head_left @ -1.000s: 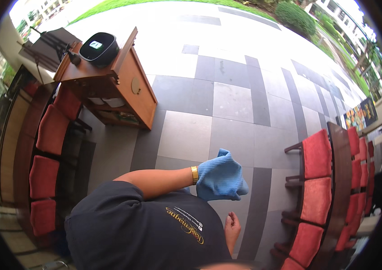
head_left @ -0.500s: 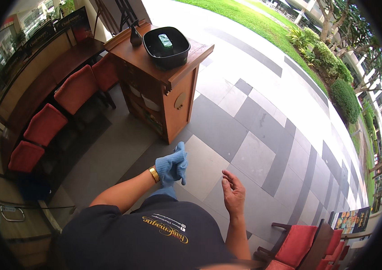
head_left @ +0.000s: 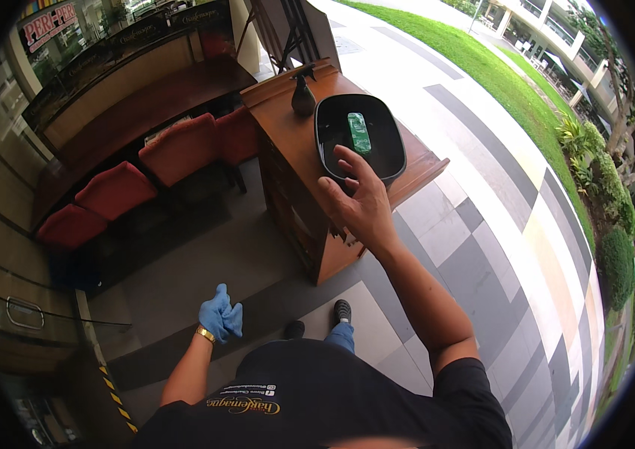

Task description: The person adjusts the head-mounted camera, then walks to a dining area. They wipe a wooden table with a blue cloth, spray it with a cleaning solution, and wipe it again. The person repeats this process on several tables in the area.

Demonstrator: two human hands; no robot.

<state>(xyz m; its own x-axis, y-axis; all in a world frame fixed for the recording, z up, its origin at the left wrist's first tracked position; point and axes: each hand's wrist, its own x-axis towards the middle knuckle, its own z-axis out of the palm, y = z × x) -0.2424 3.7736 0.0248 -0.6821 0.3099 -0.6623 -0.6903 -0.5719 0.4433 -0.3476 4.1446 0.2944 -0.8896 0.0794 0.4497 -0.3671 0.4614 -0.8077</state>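
Note:
My bare right hand (head_left: pixel 362 196) is open, fingers spread and slightly bent, over the near rim of a black plastic tub (head_left: pixel 394 142). It holds nothing. Inside the tub lies a small green and white packet (head_left: pixel 359 133), just beyond my fingertips. The tub rests on top of a wooden stand (head_left: pixel 280 112). Beside it, to the left, stands a dark spray bottle (head_left: pixel 303 99). My left hand (head_left: pixel 220 314) wears a blue knit glove and hangs low on the left, apart from the stand. Its fingers point forward with the thumb apart, and I see nothing held in it.
Red padded chairs (head_left: pixel 117 191) line a long wooden counter (head_left: pixel 145 97) on the left. A glass door with a metal handle (head_left: pixel 25 313) is at the far left, near a yellow-black striped strip (head_left: pixel 117 396). Tiled pavement (head_left: pixel 475 262) and shrubs (head_left: pixel 617 258) lie to the right.
My right hand has moved forward from beside my body to the tub's near rim. The gloved left hand has drawn away to the left. The view has shifted, bringing the stand nearer.

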